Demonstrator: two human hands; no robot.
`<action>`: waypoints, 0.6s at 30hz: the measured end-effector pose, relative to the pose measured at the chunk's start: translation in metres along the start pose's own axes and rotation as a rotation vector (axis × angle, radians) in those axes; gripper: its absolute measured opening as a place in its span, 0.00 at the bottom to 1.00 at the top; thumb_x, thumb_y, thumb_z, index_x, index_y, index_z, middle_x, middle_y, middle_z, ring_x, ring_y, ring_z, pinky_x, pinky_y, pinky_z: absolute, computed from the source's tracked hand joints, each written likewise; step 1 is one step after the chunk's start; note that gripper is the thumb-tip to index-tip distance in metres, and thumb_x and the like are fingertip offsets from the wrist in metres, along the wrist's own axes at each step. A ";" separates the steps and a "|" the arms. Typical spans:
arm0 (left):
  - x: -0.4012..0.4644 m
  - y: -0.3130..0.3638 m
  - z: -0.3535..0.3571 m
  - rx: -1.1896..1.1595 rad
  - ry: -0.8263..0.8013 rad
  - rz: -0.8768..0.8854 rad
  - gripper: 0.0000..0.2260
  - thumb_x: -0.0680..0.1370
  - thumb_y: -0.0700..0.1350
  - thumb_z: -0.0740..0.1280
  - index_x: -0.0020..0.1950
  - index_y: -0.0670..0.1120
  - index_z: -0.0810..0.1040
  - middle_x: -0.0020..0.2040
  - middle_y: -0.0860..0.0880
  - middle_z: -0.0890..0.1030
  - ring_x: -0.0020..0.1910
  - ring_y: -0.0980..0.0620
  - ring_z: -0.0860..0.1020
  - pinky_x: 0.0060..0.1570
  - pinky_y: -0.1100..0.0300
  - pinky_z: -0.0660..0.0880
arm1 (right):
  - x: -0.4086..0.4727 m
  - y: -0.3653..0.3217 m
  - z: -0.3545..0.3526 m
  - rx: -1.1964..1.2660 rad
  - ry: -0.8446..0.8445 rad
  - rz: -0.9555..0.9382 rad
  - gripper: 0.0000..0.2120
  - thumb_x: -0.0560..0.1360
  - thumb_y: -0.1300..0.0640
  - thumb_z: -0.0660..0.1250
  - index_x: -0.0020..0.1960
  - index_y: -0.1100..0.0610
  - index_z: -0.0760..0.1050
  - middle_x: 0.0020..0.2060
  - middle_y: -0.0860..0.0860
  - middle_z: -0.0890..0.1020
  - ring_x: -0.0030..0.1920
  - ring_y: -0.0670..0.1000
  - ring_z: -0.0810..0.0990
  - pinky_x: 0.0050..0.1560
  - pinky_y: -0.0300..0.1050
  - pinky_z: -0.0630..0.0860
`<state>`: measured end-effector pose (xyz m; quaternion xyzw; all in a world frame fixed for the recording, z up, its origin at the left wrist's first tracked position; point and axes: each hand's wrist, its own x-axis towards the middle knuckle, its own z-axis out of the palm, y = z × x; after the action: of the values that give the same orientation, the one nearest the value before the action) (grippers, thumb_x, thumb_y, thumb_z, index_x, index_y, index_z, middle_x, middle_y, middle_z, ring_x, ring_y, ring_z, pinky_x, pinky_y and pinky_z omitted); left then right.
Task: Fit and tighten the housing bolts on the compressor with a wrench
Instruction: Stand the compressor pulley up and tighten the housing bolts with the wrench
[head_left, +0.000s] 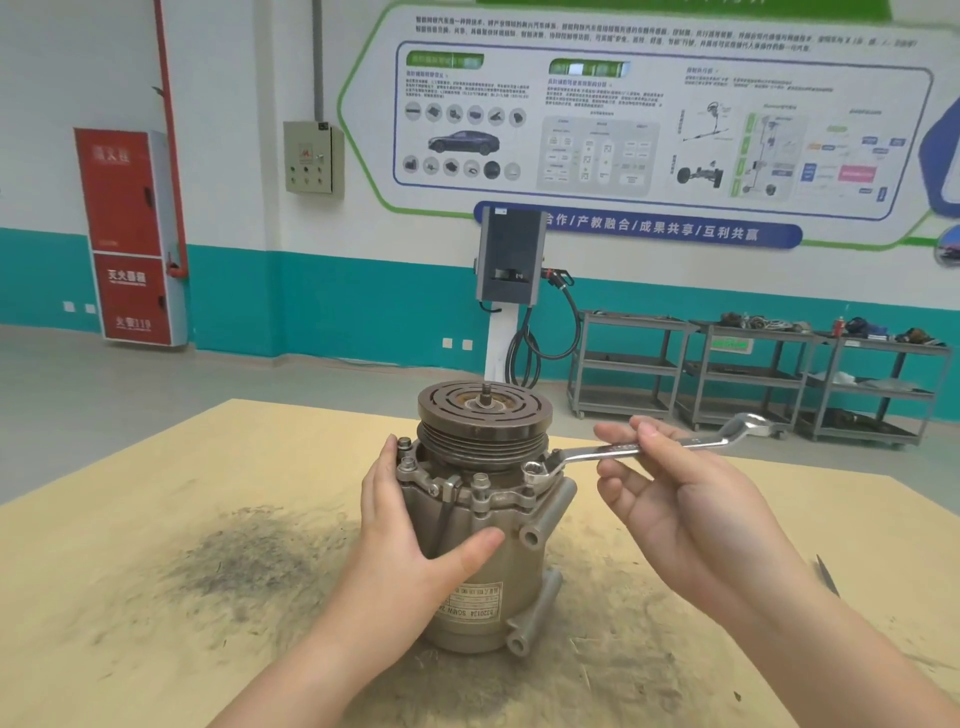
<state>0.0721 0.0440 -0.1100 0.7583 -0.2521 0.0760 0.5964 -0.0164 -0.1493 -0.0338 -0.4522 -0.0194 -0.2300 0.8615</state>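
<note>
A grey compressor (519, 582) stands upright on the wooden table (130, 571), its dark grooved pulley (483, 415) on top. Housing bolts (480, 480) stick up around the flange below the pulley. My left hand (400, 535) grips the housing's left side, thumb across the front. A silver double-ended ring wrench (587, 452) lies nearly level, its near ring (534, 474) set over a bolt at the flange's right front. My right hand (670, 493) pinches the wrench's shaft between thumb and fingers.
A dark smudge (249, 556) stains the table left of the compressor. A thin dark tool (827, 574) lies at the table's right edge. Beyond the table stand metal shelf carts (753, 374) and a charging post (511, 291) against the wall.
</note>
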 end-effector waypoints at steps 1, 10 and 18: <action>0.000 0.000 0.000 0.004 -0.006 -0.001 0.62 0.53 0.80 0.66 0.78 0.64 0.37 0.72 0.73 0.49 0.68 0.71 0.54 0.69 0.64 0.56 | 0.000 0.000 -0.001 0.005 0.004 0.008 0.02 0.80 0.63 0.60 0.51 0.61 0.70 0.38 0.57 0.85 0.30 0.51 0.80 0.31 0.41 0.79; 0.002 -0.002 0.000 -0.082 0.018 -0.012 0.61 0.55 0.75 0.71 0.79 0.63 0.40 0.67 0.73 0.51 0.65 0.72 0.56 0.67 0.63 0.56 | -0.009 0.025 -0.003 -0.139 -0.090 -0.408 0.07 0.77 0.54 0.61 0.50 0.58 0.69 0.37 0.58 0.83 0.32 0.54 0.81 0.36 0.43 0.80; 0.006 -0.008 0.007 -0.077 0.049 0.011 0.62 0.51 0.80 0.70 0.77 0.65 0.43 0.62 0.77 0.53 0.65 0.72 0.57 0.68 0.62 0.58 | -0.029 0.051 -0.002 -0.958 -0.295 -1.145 0.08 0.81 0.49 0.64 0.49 0.52 0.77 0.49 0.45 0.80 0.48 0.43 0.82 0.43 0.35 0.78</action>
<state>0.0796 0.0367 -0.1168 0.7312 -0.2440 0.0880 0.6309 -0.0218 -0.1148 -0.0813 -0.7220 -0.2643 -0.5616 0.3057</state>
